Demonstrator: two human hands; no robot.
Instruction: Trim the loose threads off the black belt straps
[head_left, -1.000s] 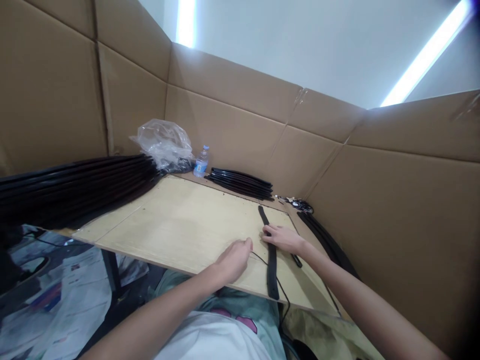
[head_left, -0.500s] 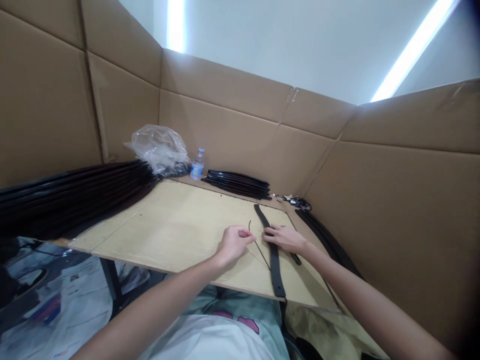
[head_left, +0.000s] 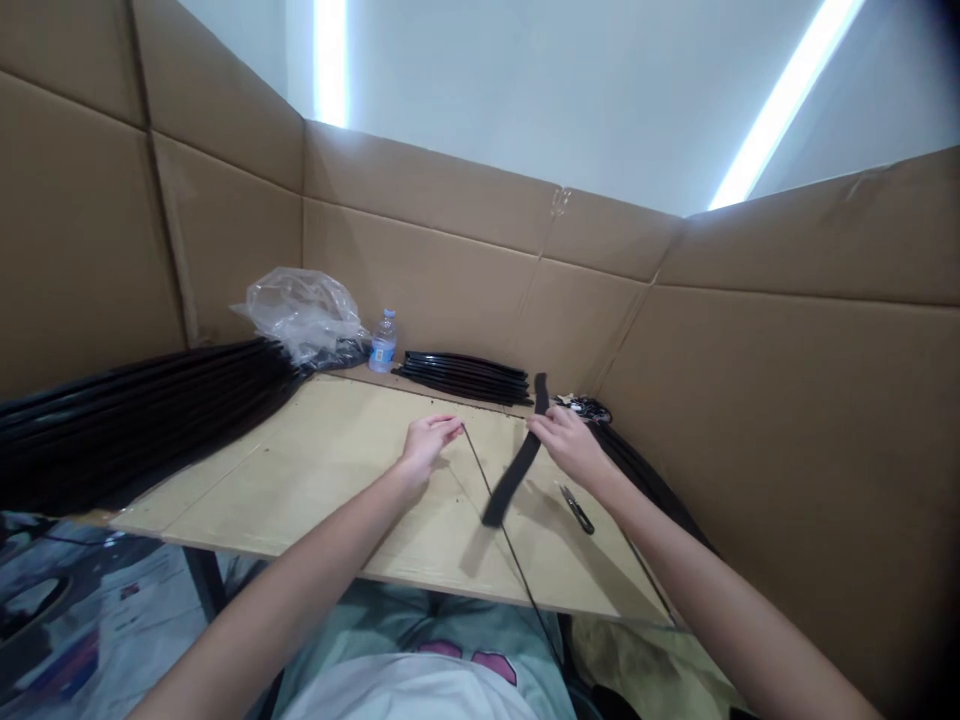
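Observation:
My right hand [head_left: 571, 444] grips a flat black curved strip [head_left: 516, 468] near its upper end and holds it lifted and tilted above the light wooden board [head_left: 337, 470]. My left hand [head_left: 427, 441] pinches the end of a thin black wire [head_left: 495, 505] that runs taut from my fingers down across the board toward its near edge. The two hands are a short way apart, the left one to the left of the strip.
A small black tool [head_left: 577, 509] lies on the board by my right wrist. Stacks of black strips lie at the left [head_left: 142, 410], at the back [head_left: 465, 376] and along the right wall [head_left: 645, 475]. A water bottle [head_left: 383, 342] and a crumpled plastic bag [head_left: 300, 312] stand in the back corner. Cardboard walls enclose the board.
My right hand has lifted the black strip off the board and swung it up and away. My left hand has pulled the thin wire up and to the left, drawing it taut.

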